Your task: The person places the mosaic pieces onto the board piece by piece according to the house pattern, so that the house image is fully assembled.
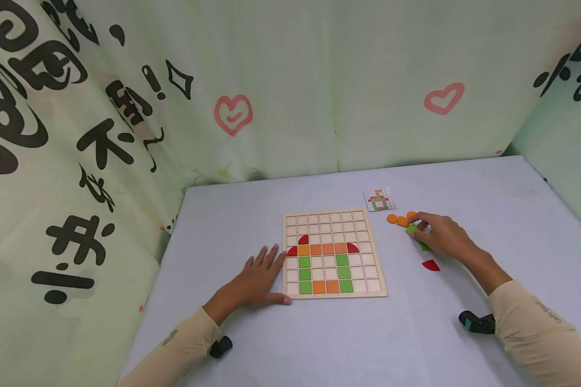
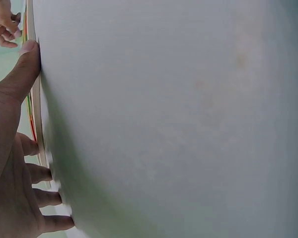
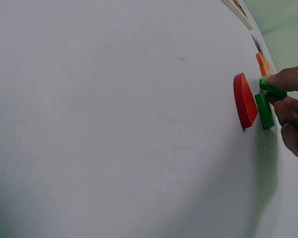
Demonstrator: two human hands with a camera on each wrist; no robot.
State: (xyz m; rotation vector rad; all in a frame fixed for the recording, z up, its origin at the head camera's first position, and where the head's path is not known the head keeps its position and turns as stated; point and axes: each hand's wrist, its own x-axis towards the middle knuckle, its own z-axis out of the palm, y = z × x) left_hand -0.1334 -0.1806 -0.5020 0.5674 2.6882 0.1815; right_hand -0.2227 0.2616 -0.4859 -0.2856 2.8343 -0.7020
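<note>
A wooden grid board (image 1: 329,219) lies on the table, with green, orange and red tiles forming a pattern in its lower rows. My left hand (image 1: 254,285) rests at its left edge, fingers spread and thumb at the lower left corner. Off the board's right side, my right hand (image 1: 443,235) pinches a green square tile (image 3: 273,88) between thumb and fingers. Under that hand a second green tile (image 3: 264,111) lies on the table, partly covered in the head view. Closer to me is a red quarter-round tile (image 1: 431,265).
Orange tiles, including a round one (image 1: 392,219) and a square one (image 1: 403,221), lie just beyond the right fingertips. A small pattern card (image 1: 380,199) sits behind the board's right corner. Curtains with black writing and pink hearts hang along the table's far edge (image 1: 339,173).
</note>
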